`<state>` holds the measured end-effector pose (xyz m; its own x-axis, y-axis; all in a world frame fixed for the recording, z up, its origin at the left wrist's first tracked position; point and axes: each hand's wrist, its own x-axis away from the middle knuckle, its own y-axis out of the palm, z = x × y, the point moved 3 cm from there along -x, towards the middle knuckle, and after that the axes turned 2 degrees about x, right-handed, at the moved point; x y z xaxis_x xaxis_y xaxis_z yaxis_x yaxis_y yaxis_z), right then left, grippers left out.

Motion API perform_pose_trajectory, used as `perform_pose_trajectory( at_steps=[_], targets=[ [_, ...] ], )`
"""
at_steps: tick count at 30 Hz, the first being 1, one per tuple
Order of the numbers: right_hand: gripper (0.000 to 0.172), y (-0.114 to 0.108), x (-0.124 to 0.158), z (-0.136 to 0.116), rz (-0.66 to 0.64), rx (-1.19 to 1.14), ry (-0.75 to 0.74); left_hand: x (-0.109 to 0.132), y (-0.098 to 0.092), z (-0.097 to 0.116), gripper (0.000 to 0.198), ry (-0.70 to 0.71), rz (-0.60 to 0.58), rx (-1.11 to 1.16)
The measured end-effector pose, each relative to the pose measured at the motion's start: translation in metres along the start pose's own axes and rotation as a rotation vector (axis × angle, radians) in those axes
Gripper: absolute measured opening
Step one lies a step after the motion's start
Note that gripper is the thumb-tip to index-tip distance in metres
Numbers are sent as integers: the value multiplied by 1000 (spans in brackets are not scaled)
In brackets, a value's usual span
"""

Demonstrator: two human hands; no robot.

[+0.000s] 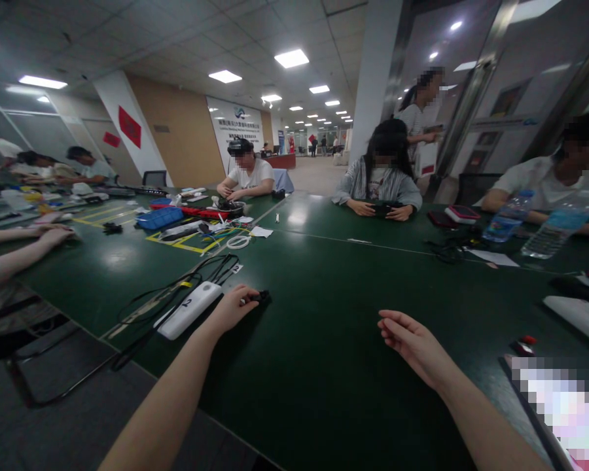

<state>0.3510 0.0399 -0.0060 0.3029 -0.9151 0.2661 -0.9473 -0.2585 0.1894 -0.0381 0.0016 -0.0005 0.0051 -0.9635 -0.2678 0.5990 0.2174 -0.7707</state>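
Observation:
My left hand (234, 306) is closed round a small black object (262, 297) on the green table (319, 360); its exact kind is too small and dark to make out. Just left of that wrist lies a white power bank-like box (189, 311) marked "2", with black cables (150, 302) looped beside it. My right hand (410, 343) hovers over the table at the right, its fingers loosely stretched and holding nothing. The gap between the two hands is wide.
A blue basket (160, 218), a coiled white cable (238, 243) and loose wires lie further back left. At the right are two water bottles (508, 219), a tablet-like screen (559, 412) and a small red-and-black item (524, 345). Several people sit around the table.

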Motion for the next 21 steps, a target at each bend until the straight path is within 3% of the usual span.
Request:
perform_pose_trajectory(
  at_steps=[11, 21],
  targets=[
    [24, -3, -4, 4, -10, -3, -2, -3, 3, -3, 16, 16, 39, -21],
    [25, -1, -1, 1, 1, 9, 2, -2, 3, 4, 18, 16, -3, -63]
  ],
)
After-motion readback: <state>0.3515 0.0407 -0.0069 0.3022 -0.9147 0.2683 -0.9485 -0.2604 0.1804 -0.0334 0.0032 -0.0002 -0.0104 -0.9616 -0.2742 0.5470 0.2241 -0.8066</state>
